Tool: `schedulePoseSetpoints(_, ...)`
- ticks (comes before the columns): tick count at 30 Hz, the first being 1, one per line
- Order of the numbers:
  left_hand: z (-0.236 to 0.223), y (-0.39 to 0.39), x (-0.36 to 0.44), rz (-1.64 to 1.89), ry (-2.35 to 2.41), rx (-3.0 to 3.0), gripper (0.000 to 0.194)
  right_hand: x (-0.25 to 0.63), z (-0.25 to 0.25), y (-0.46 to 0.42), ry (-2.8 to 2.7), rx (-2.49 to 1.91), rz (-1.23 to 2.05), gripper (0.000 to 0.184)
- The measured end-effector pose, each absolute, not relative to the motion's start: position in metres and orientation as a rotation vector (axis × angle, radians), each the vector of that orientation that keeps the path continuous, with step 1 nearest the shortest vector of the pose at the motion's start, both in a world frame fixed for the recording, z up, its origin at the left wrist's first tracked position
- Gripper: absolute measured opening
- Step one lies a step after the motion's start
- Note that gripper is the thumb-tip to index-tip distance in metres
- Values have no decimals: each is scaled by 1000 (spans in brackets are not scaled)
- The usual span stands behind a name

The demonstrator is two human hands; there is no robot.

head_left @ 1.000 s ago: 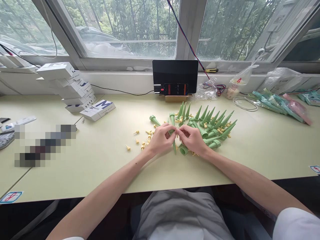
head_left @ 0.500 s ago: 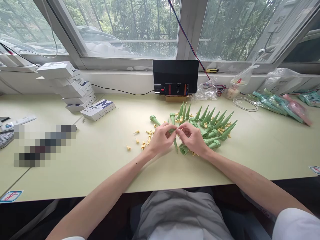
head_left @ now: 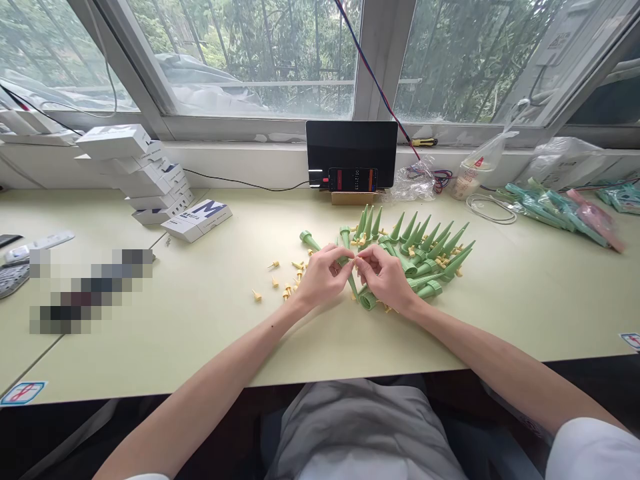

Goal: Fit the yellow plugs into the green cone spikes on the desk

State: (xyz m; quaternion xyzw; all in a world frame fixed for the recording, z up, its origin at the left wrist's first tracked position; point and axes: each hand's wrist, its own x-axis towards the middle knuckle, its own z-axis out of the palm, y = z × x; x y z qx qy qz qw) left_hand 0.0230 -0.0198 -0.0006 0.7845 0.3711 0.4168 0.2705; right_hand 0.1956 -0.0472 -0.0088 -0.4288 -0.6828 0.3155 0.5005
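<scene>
Over the table, both my hands meet with fingertips nearly touching. My left hand (head_left: 324, 275) is closed around a green plastic watering spike (head_left: 353, 287), whose tapered end points down out of the grip. Facing it, my right hand (head_left: 384, 276) pinches a small yellow valve (head_left: 355, 265) between thumb and forefinger; the fingers mostly hide it. A cluster of green spikes (head_left: 425, 270) lies and stands just beyond and right of my right hand, with yellow valves fitted or scattered among them. Loose yellow valves (head_left: 275, 283) lie left of my left hand.
A phone (head_left: 353, 179) showing a timer leans on a black tablet (head_left: 351, 143) at the back. White boxes (head_left: 150, 177) are stacked at left. A bagged cup (head_left: 470, 179), a coiled white cable (head_left: 493, 208) and plastic packets (head_left: 560, 210) lie at right.
The tip of the green spike has swung slightly to the right and up beneath my left hand. Both hands have stayed almost in place.
</scene>
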Motion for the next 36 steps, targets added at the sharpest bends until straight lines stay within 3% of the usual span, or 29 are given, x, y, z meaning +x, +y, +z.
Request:
schedulePoseSetpoints(12,1,-23,24,1101,991,2128,15,199,-6,-45,-1661,-1170,665,44)
schedulePoseSetpoints(24,-2,-20,24,1100,1032,2143,14,197,-7,-46,-1700,-1088,658,21)
schedulePoseSetpoints(36,0,-21,23,1101,1021,2138,13,197,-5,-47,-1672,-1130,708,33)
